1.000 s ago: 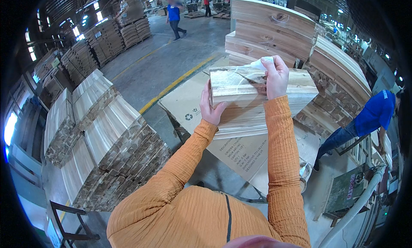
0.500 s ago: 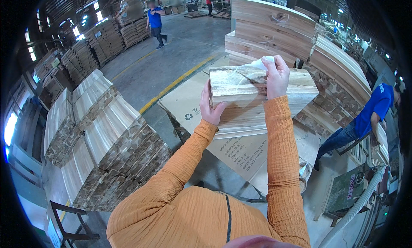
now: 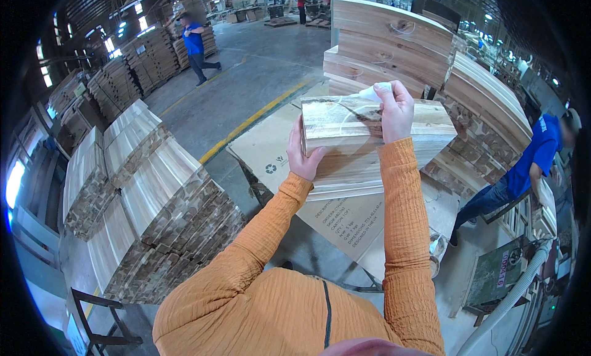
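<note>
A pale wooden board (image 3: 332, 125) with a dark knot near its far edge lies on top of other boards on a cardboard-covered table. My left hand (image 3: 303, 153) grips its left end, thumb on the near side and fingers along the end. In my right hand (image 3: 397, 113) is a small white squeeze bottle (image 3: 372, 94), tilted so its narrow nozzle points left at the far edge by the knot. The palm hides part of the bottle. Under the top piece, the lower boards (image 3: 351, 171) show along the near side.
Printed cardboard (image 3: 345, 224) covers the table. Tall board stacks (image 3: 394, 36) stand just beyond; more stacks (image 3: 160, 177) rise at left. A person in blue (image 3: 529, 153) bends at far right near a green machine (image 3: 497, 273) with a hose. Another person (image 3: 194, 45) walks on the floor behind.
The walking person in the background has moved left. At right, the bending person has shifted slightly. My hands and the board stay almost still, the bottle barely shifting.
</note>
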The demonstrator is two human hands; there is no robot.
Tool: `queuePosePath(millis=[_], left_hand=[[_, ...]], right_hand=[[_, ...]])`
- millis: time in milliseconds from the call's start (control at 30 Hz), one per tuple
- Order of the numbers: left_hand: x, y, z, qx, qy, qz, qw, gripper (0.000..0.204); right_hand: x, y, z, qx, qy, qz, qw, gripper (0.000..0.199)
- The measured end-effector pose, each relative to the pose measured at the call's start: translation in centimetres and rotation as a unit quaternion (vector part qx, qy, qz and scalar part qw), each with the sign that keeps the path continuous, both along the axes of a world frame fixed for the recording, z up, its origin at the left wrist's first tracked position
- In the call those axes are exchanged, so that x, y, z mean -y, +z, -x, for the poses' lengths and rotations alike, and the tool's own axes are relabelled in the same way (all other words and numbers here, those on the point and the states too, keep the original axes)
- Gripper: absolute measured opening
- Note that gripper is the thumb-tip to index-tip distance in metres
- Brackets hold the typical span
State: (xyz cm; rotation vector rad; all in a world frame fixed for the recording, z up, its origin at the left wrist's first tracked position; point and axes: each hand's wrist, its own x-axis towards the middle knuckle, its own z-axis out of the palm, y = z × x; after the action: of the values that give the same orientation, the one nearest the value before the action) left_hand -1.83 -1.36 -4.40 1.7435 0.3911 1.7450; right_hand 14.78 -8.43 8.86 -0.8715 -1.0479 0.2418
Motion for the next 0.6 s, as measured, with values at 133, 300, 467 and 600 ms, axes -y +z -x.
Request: queuePosePath(millis=[133,300,467,600], left_hand=[[0.21,0.15,0.05,-0.006,0.007,0.003,1.0,0.082],[0.09,0.25,0.14,-0.007,0.01,-0.003,1.0,0.082],[0.22,0.22,0.08,-0.008,0.016,0.001,1.0,0.081],[0.04,0.15,0.01,0.005,0.003,-0.001,1.0,0.08]], right_hand=[[-0.09,-0.1,-0.18,0.002,0.007,-0.007,1.0,0.017],[-0.17,-0.09,-0.2,-0.002,0.014,0.0,1.0,0.016],[-0.12,-0.07,-0.16,-0.009,0.019,-0.006,1.0,0.014],[-0.08,0.14,0.06,-0.008,0.02,-0.007,1.0,0.014]])
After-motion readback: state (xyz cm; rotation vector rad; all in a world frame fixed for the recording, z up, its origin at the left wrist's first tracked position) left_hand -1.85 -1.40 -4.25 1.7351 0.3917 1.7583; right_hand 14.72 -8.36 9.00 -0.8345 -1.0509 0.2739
